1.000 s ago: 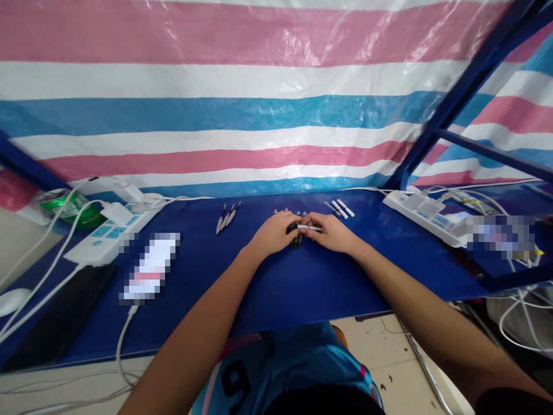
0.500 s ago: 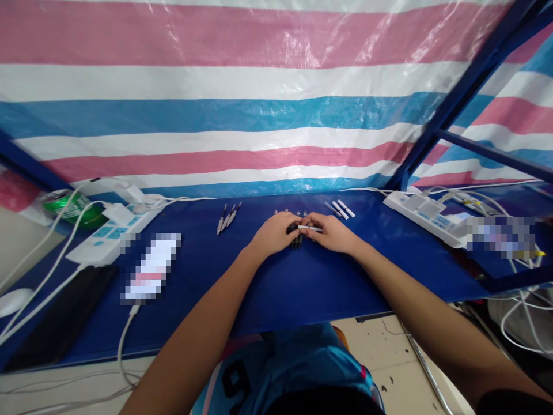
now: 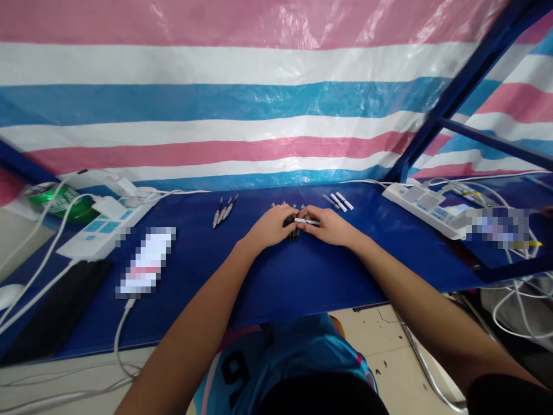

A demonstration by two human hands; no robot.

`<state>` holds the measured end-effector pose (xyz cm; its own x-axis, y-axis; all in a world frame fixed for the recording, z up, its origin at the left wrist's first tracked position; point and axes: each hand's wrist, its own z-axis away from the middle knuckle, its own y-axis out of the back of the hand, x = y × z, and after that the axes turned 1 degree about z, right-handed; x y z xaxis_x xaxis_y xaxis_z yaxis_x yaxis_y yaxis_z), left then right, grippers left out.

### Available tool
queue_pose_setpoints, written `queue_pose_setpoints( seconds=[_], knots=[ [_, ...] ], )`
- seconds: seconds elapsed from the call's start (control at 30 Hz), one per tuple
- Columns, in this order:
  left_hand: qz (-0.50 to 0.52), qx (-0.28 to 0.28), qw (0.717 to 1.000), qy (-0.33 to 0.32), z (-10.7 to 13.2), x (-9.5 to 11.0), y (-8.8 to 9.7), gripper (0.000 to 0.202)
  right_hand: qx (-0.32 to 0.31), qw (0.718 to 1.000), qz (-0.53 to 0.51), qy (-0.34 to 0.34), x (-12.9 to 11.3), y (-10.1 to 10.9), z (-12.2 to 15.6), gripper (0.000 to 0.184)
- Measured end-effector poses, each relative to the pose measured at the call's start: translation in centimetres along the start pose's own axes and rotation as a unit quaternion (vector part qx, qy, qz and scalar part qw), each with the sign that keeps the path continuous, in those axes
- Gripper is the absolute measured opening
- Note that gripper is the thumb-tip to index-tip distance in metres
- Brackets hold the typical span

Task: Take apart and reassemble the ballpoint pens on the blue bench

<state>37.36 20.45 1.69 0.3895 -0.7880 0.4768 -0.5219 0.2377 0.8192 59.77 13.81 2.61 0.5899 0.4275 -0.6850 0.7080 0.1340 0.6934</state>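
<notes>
Head view: both hands work close together near the far edge of a blue work table [image 3: 302, 276], forearms resting low for steadiness. Right hand [image 3: 328, 226] pinches a white pen barrel [image 3: 307, 221] between its fingertips, holding it level. Left hand [image 3: 268, 226] curls over dark pen parts [image 3: 292, 230]; its grip is hidden and cannot be told. Further pens [image 3: 222, 212] lie far left, and white barrels [image 3: 337, 201] lie far right.

This was a makeshift workshop: a blue metal workbench [image 3: 302, 282] stood against a striped plastic tarpaulin [image 3: 216, 98], with 2 white power strips [image 3: 101, 236] [image 3: 425, 208] on top.
</notes>
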Motion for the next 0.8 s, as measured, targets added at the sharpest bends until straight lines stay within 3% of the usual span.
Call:
queue_pose_setpoints(
  seconds=[0.8],
  knots=[
    [0.020, -0.010, 1.000, -0.012, -0.07, -0.11, 0.03, 0.018, -0.007, 0.999, 0.033, 0.015, -0.19, 0.06, 0.12, 0.020]
  ],
)
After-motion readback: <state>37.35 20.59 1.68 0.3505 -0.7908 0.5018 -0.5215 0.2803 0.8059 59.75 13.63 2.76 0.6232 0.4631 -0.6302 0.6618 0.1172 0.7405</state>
